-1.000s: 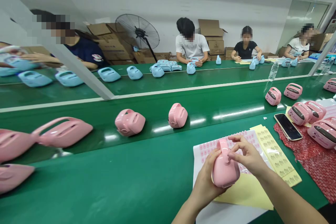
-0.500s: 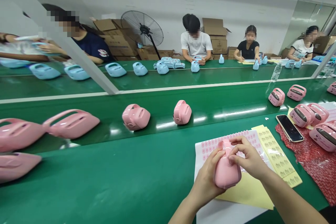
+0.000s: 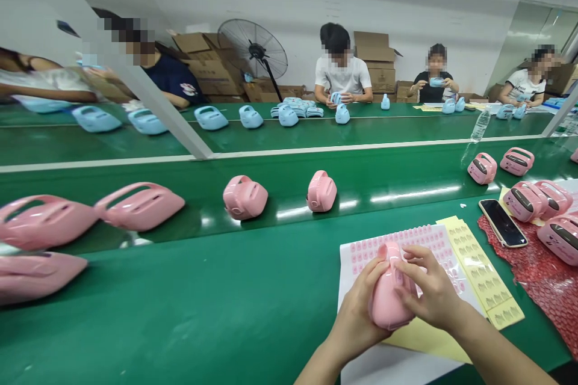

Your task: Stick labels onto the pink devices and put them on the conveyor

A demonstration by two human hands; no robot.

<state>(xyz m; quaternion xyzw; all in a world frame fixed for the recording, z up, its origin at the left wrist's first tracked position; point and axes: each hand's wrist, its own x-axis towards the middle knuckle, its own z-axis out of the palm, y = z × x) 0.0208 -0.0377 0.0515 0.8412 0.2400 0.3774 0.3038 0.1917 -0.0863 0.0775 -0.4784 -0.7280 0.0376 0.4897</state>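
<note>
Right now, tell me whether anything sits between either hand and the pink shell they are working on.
Nothing visible does. The left hand cups the pink shell from the left and the right hand presses on its right side, both in direct contact, above the sticker sheet.

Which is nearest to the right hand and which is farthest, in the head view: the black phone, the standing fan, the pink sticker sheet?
From the right hand:
1. Pink sticker sheet, directly under the hands.
2. Black phone, to the right, at the edge of the red wrap.
3. Standing fan, far back by the wall.
</note>
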